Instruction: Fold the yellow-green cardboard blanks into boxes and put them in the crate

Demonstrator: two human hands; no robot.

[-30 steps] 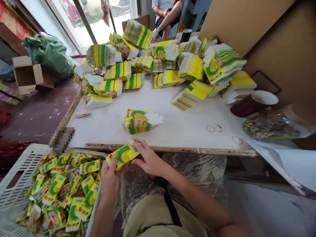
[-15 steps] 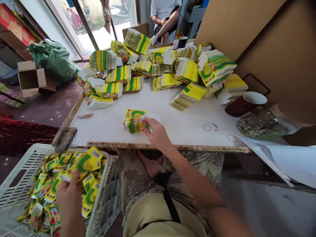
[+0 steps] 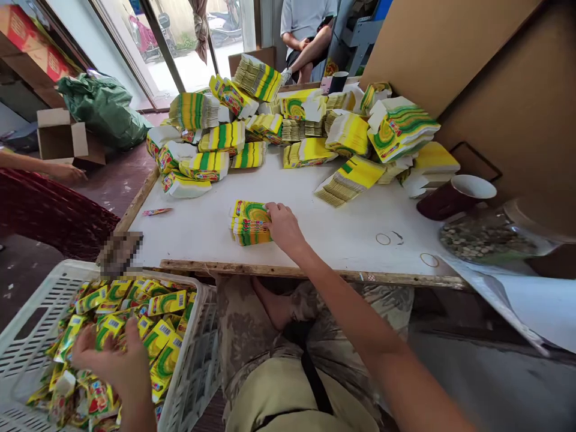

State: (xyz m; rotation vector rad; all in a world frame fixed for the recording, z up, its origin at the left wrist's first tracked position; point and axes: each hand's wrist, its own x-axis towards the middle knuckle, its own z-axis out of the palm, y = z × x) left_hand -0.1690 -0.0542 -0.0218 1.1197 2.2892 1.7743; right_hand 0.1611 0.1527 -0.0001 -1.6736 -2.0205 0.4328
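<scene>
My left hand (image 3: 114, 363) is above the white plastic crate (image 3: 186, 348), fingers spread and nothing in them. Beneath it lie many small yellow-and-green cartons (image 3: 167, 303), heaped loosely inside the crate. On the white table my right hand (image 3: 285, 231) has its fingers closed over the right end of a short stack of flat yellow-and-green cartons (image 3: 249, 227). The top carton looks slightly raised at that end. My thumb is mostly hidden, and I cannot tell how many cartons are pinched.
Bundles of flat cartons (image 3: 222, 138) pile along the back of the table (image 3: 270, 186). At right stand a dark red mug (image 3: 443, 201) and a clear jar (image 3: 490, 237). Rubber bands (image 3: 383, 239) lie nearby. A person in dark red (image 3: 58, 210) is at left; another sits (image 3: 306, 36) behind.
My left hand has let go of a carton, which now lies in the crate, and has opened. My right hand has closed on the stack's right end. A person has appeared at left.
</scene>
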